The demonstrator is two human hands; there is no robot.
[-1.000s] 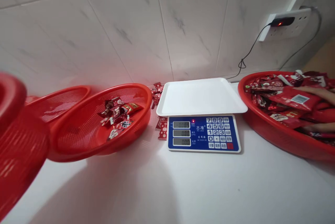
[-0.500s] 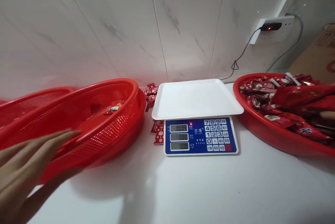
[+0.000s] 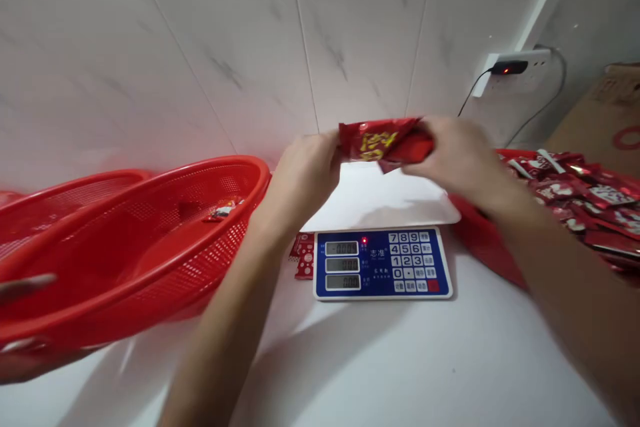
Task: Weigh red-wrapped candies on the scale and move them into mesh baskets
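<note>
Both my hands hold one red packet point(image 3: 383, 140) with gold print in the air above the white pan point(image 3: 375, 204) of a blue-faced weighing scale point(image 3: 383, 264). My left hand point(image 3: 305, 174) pinches the packet's left end. My right hand point(image 3: 457, 154) is closed round its right end. The packet looks crumpled between them and hangs clear of the pan.
A red mesh basket point(image 3: 150, 240) holding a few wrapped sweets point(image 3: 225, 210) sits at the left, a second one point(image 3: 65, 190) behind it. Blurred fingers of another hand point(image 3: 23, 287) touch its near rim. A red basket point(image 3: 480, 240) of packets point(image 3: 575, 190) stands right. Loose sweets point(image 3: 305, 257) lie beside the scale.
My left hand left the basket at the left and rose to the middle. My right hand came out of the right basket with a red packet, and both now grip it over the scale.
</note>
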